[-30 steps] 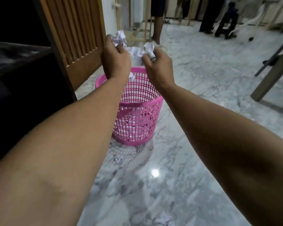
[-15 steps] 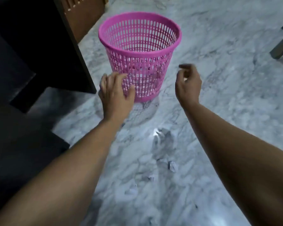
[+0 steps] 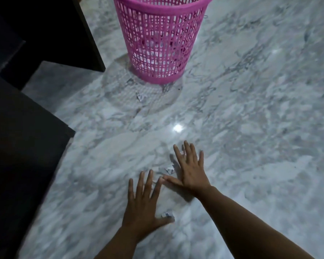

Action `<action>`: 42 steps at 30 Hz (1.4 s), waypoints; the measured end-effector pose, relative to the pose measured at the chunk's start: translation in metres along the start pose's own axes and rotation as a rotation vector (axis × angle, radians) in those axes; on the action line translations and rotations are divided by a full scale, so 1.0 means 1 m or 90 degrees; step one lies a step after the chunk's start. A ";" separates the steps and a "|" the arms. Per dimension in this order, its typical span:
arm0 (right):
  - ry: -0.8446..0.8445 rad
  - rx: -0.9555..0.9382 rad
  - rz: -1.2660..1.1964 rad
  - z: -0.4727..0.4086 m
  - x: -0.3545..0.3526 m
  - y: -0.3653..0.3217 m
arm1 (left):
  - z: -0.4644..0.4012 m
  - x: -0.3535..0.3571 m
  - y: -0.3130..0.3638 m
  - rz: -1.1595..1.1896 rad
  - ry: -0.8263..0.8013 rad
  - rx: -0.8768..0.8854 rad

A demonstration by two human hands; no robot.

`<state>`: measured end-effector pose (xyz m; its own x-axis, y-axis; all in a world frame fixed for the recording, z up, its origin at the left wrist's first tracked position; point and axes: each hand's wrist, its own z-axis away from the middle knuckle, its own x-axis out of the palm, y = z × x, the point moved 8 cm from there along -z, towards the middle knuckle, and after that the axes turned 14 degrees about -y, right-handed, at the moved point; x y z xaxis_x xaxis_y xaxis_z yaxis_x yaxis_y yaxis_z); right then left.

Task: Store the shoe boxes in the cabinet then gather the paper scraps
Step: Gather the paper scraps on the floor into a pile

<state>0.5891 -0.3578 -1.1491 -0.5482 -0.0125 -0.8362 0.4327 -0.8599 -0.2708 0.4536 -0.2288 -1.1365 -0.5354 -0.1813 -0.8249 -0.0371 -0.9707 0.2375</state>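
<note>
Reaching low over the marble floor, both hands showed in the head view with fingers spread straight and nothing held. The left hand lay palm down, its thumb just beside a small crumpled paper scrap (whether the thumb actually touched it could not be told). The right hand was flat too, a little farther forward, its thumb pointing toward the left hand's fingertips; a second scrap sat just beside its index-finger side. A third scrap lay well ahead, near the foot of the pink basket, which stood upright on the floor with pale crumpled paper dimly visible through its mesh wall. Dark furniture filled the left edge, and no shoe boxes were in sight.
</note>
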 end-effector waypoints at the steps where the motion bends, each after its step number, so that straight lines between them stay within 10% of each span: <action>1: 0.016 -0.014 0.006 -0.008 -0.002 0.000 | -0.006 -0.004 -0.003 0.008 0.030 -0.031; 14: 0.227 -0.230 0.061 -0.046 -0.047 -0.024 | -0.057 -0.036 -0.022 0.051 0.189 -0.106; 23: 0.155 0.022 -0.194 -0.094 -0.084 0.011 | -0.067 -0.050 -0.007 0.028 0.182 0.062; 36: 0.108 0.074 -0.335 -0.090 -0.075 0.019 | -0.073 -0.059 0.000 -0.082 0.243 0.102; 42: 0.115 0.104 -0.423 -0.074 -0.073 0.031 | -0.101 -0.097 -0.032 0.086 0.204 0.052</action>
<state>0.6957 -0.3455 -1.1317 -0.5260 0.6145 -0.5880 -0.0729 -0.7214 -0.6887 0.5917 -0.1960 -1.1155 -0.2492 -0.3600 -0.8991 -0.0577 -0.9212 0.3848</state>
